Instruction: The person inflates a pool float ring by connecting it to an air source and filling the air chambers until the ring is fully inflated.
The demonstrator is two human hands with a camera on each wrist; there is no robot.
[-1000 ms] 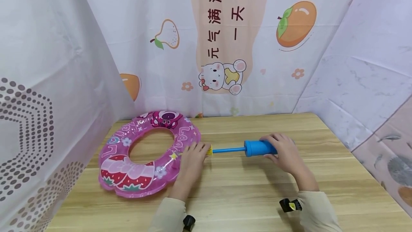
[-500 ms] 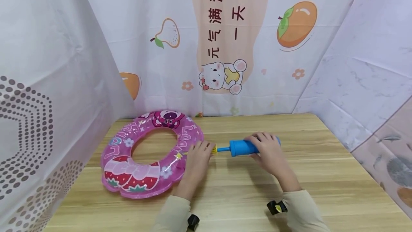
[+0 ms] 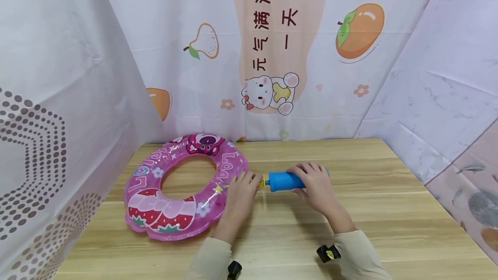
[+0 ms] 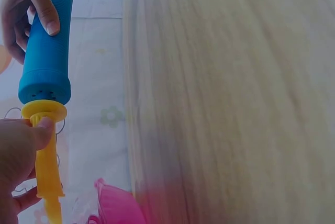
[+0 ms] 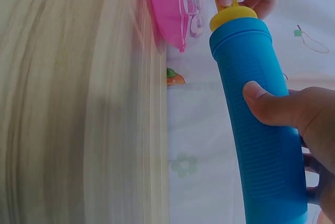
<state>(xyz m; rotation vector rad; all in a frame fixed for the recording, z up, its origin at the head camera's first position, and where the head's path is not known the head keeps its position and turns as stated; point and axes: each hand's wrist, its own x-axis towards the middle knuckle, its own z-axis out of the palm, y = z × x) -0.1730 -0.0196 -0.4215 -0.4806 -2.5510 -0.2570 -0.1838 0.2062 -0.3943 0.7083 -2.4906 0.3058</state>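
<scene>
A hand pump with a blue barrel (image 3: 287, 181) lies level between my hands. My right hand (image 3: 317, 189) grips the barrel, its thumb along the ribbed side in the right wrist view. At the other end, my left hand (image 3: 242, 193) holds the yellow handle (image 4: 48, 166), which tapers to a narrow tip in the left wrist view. Only a short bit of blue rod shows between handle and barrel in the head view. The pink inflatable swim ring (image 3: 183, 232), printed with a bear and strawberries, lies just left of my left hand; the yellow tip overlaps its edge there.
The wooden table (image 3: 295, 245) runs under everything. Behind it hangs a white printed curtain (image 3: 311, 128), with further curtains at left and right. A black strap piece (image 3: 328, 254) hangs at my right wrist and another black piece (image 3: 234, 268) at my left.
My right hand has moved left with the barrel, pushing the long blue rod almost fully in. My left hand and the swim ring have shifted slightly right.
</scene>
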